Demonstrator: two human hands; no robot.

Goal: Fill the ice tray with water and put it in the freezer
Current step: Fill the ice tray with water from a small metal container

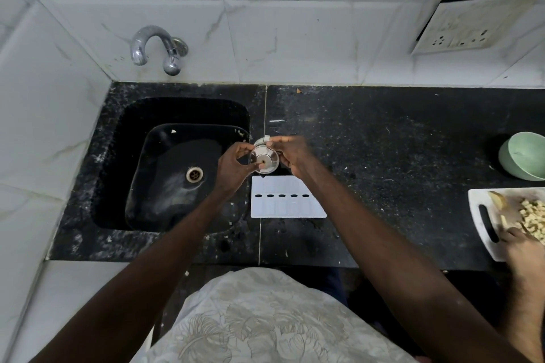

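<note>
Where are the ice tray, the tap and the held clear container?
ice tray (287, 206), head view, flat white top just below the row of slots.
tap (152, 31), head view, top of the curved chrome spout.
clear container (263, 158), head view, its round clear middle.

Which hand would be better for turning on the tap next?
Probably the left hand: it is by the sink, nearer the tap. The right hand, farther away, could hold the clear container alone.
</note>
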